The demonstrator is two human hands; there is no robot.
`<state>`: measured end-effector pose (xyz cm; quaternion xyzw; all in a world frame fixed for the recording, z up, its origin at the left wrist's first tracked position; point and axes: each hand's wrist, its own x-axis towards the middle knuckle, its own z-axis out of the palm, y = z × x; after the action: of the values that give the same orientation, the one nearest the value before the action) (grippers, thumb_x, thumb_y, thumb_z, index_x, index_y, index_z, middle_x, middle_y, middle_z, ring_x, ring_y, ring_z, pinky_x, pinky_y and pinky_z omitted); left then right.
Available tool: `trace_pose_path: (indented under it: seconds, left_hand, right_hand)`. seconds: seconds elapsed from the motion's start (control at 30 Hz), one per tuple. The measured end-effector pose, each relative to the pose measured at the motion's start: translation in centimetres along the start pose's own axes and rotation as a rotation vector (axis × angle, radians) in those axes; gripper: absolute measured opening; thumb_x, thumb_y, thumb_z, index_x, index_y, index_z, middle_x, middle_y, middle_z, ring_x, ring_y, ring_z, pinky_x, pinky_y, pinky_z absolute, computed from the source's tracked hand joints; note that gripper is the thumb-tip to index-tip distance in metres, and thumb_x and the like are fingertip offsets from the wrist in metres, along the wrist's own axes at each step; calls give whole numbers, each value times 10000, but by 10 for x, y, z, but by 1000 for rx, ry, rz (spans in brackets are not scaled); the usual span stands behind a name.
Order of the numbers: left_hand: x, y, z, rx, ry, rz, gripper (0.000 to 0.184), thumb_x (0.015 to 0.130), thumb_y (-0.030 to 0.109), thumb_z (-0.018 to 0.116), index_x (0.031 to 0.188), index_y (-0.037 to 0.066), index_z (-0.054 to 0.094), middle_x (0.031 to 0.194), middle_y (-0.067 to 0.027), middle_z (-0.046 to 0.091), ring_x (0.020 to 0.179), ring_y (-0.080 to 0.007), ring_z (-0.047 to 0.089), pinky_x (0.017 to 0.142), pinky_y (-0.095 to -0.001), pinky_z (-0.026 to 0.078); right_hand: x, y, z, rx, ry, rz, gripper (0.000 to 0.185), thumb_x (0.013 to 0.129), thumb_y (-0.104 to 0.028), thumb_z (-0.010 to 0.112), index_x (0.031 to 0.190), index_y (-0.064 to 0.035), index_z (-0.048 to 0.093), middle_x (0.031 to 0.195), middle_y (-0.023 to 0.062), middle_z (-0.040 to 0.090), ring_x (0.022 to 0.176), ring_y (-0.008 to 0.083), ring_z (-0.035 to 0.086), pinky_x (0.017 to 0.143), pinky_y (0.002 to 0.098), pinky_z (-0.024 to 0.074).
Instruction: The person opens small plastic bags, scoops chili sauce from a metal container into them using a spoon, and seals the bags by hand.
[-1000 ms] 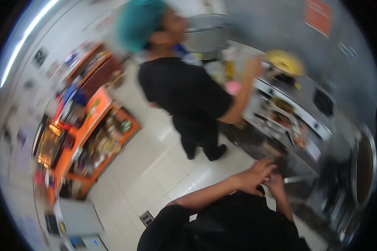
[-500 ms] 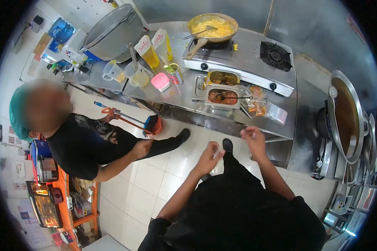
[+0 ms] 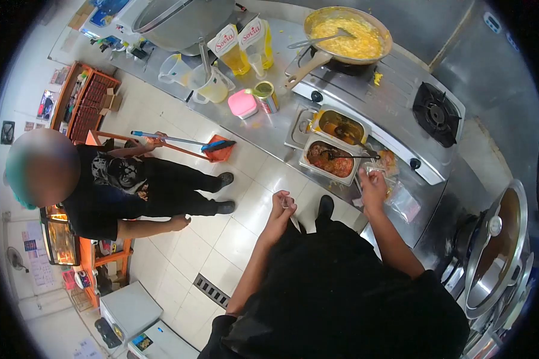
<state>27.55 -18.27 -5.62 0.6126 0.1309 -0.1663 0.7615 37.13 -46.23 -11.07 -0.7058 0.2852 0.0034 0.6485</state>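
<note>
My left hand (image 3: 281, 210) is over the floor in front of the counter, its fingers curled around a small pale thing too unclear to name. Curled fingers also show on my right hand (image 3: 372, 186), which is at the counter's front edge; I cannot make out what, if anything, is in them. Closest to it are a steel pan of red sauced food (image 3: 336, 166), a black-handled spoon (image 3: 353, 156) lying across that pan, and a clear plastic packet (image 3: 405, 202). Behind stands a second steel pan of dark yellowish sauce (image 3: 326, 122).
A frying pan of yellow food (image 3: 350, 36) sits on the gas stove (image 3: 395, 113). Oil pouches (image 3: 231, 54), jugs (image 3: 211, 90), a pink-lidded tub (image 3: 242, 104) and a can (image 3: 266, 97) line the counter. At left, another person (image 3: 117, 179) holds a broom and dustpan (image 3: 218, 149). A large pot (image 3: 497, 251) stands right.
The view has turned and come nearer to the counter. My right hand is now beside the sauced-food pan; my left hand stays over the floor. The other person appears more upright, farther from the counter.
</note>
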Motion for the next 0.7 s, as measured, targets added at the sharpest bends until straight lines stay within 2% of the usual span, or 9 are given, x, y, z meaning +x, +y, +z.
trace_pose_path:
  seconds: [0.13,0.2,0.33,0.4,0.43,0.57,0.63,0.67,0.7]
  left_hand:
    - [10,-8,1,-69,136,27,486,986,239,617,1333,54,333,1057,-39,488,971,-136,477,875,-293,406]
    - [16,-7,-2,-23,107,-23,497,977,260,648,1316,54,351,1068,-42,515,997,-136,502,873,-294,423]
    - [32,-2,-2,-88,75,-7,482,947,194,689,1283,45,379,1145,-81,579,1073,-147,526,905,-309,440]
    - [42,-6,-2,-42,82,19,488,935,184,702,1284,52,387,1178,-86,580,1113,-159,524,928,-318,441]
    - [47,-7,-3,15,85,43,495,924,174,714,1284,59,395,1211,-91,580,1152,-170,521,952,-327,443]
    - [50,-2,3,59,153,50,514,901,177,739,1287,78,414,1245,-78,573,1209,-188,508,990,-353,437]
    - [53,-1,1,93,146,13,554,884,185,759,1313,98,419,1289,-69,558,1248,-198,495,1015,-386,427]
    - [54,-1,-1,94,149,16,554,884,185,759,1313,98,419,1289,-69,558,1248,-198,495,1015,-386,427]
    - [56,-4,-3,107,144,20,576,881,187,762,1332,105,413,1306,-71,552,1258,-199,490,1018,-402,423]
  right_hand:
    - [6,-21,0,178,-163,106,267,915,-224,731,1087,-69,598,784,-4,598,626,51,503,499,220,320]
    - [18,-29,8,466,-196,279,318,929,-216,713,1173,-73,569,777,-13,597,620,32,486,488,224,302]
    - [17,-21,13,486,-259,320,313,934,-208,706,1193,-65,604,801,-2,624,656,48,527,530,215,350]
    - [17,-11,23,121,-238,11,209,940,-196,694,1080,-43,672,832,25,662,731,103,610,639,235,451]
    - [15,-11,31,-132,-168,-318,174,947,-180,682,987,-14,713,902,70,712,835,168,672,769,291,508]
    - [4,-36,34,-149,-278,-385,184,946,-155,671,999,14,718,953,116,736,907,201,693,831,320,517]
    - [-2,-54,32,-289,-299,-584,170,942,-131,664,1032,-1,725,999,147,738,926,235,706,847,332,521]
    - [-3,-59,32,-286,-302,-586,170,942,-131,664,1032,-1,725,999,147,738,926,235,706,847,332,521]
    - [-2,-62,32,-341,-320,-680,157,941,-120,660,1037,-19,731,1006,151,735,937,261,709,860,345,524]
